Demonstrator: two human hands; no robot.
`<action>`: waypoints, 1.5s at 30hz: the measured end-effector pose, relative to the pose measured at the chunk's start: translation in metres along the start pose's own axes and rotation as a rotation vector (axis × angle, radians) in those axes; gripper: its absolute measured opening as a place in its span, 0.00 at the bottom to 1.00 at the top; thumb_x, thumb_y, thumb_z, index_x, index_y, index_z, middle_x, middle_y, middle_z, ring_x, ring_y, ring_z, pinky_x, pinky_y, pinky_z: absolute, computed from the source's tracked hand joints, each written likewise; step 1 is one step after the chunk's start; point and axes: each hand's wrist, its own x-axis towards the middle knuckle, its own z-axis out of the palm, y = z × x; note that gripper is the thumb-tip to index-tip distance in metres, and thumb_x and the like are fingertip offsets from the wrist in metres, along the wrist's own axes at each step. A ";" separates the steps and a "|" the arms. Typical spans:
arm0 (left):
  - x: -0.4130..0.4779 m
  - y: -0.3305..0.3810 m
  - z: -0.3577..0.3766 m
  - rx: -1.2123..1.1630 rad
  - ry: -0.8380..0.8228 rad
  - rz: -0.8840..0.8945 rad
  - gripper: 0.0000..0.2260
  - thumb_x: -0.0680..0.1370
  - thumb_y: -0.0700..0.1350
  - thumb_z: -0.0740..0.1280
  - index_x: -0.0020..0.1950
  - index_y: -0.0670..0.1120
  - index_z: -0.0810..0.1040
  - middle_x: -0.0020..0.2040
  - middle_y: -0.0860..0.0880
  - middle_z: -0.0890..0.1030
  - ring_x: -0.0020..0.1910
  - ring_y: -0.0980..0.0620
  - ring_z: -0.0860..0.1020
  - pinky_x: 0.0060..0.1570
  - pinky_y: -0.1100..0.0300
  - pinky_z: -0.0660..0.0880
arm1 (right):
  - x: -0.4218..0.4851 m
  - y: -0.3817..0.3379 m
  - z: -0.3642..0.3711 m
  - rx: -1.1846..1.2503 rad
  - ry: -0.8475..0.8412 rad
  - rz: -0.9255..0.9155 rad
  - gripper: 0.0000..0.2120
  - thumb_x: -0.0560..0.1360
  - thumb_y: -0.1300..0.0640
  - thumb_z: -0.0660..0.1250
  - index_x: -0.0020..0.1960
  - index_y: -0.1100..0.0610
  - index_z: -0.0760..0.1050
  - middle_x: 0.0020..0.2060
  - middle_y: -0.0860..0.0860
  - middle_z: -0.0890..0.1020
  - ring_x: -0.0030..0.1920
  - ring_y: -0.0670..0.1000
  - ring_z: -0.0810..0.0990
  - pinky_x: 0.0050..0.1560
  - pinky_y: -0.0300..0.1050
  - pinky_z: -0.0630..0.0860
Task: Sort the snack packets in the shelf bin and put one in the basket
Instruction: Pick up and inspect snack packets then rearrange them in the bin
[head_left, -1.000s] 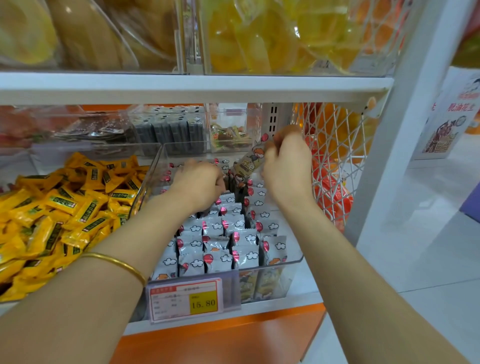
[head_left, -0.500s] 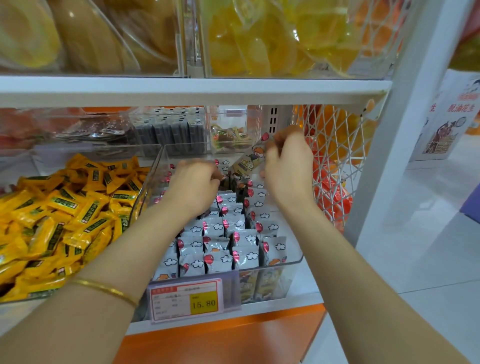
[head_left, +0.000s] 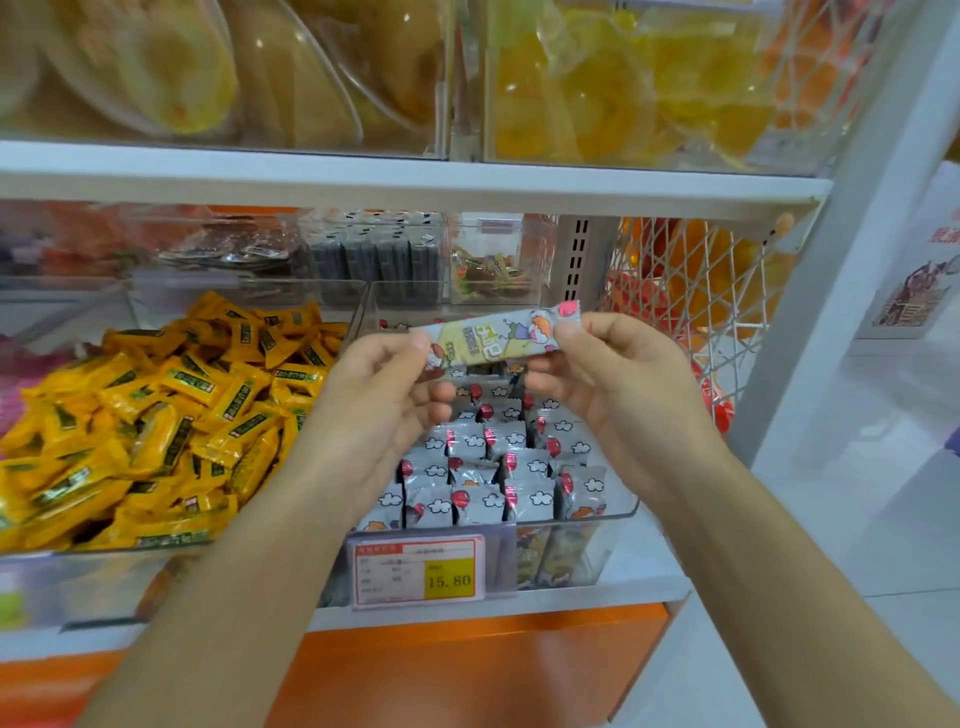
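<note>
Head view showed the job seemingly about halfway. The packets (head_left: 493, 467) in the clear shelf bin (head_left: 618, 512) stood on end in fairly neat rows, so the sorting looked largely done, though the back rows were hidden behind the hands. One snack packet (head_left: 498, 338) was out of the bin and held in the air above its rear half, lengthwise from left to right with the right end a little higher. No basket could be seen, so dropping the packet in was, by my reading, the step left. The left hand (head_left: 384, 395) pinched the packet's left end between thumb and forefinger, the other fingers curled loosely beneath and touching nothing I could make out. The right hand (head_left: 618, 379) pinched the right end the same way, thumb on top and fingers tucked under. Neither hand touched the bin. Yellow packets (head_left: 156, 426) lay heaped in the neighbouring bin to the left, and a price tag (head_left: 421, 571) hung on the bin's front.
</note>
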 end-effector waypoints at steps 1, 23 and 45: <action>-0.001 0.001 -0.001 -0.028 0.007 0.006 0.06 0.78 0.44 0.63 0.49 0.42 0.74 0.37 0.47 0.77 0.29 0.59 0.77 0.30 0.66 0.75 | -0.001 0.000 -0.002 0.046 -0.028 0.019 0.03 0.76 0.66 0.63 0.46 0.65 0.76 0.38 0.57 0.82 0.37 0.49 0.82 0.38 0.38 0.79; -0.008 0.010 -0.010 0.133 -0.051 0.301 0.06 0.76 0.33 0.62 0.45 0.44 0.74 0.30 0.55 0.79 0.31 0.57 0.79 0.33 0.65 0.76 | -0.001 0.006 -0.002 -0.047 0.071 -0.123 0.07 0.77 0.66 0.62 0.52 0.61 0.77 0.42 0.62 0.80 0.34 0.52 0.81 0.34 0.40 0.79; -0.011 0.009 -0.008 0.344 -0.192 0.334 0.12 0.74 0.38 0.68 0.52 0.53 0.78 0.49 0.47 0.78 0.34 0.53 0.82 0.36 0.62 0.78 | -0.003 0.007 -0.003 -0.452 0.079 -0.251 0.02 0.72 0.61 0.69 0.41 0.56 0.79 0.39 0.49 0.82 0.42 0.49 0.82 0.41 0.48 0.82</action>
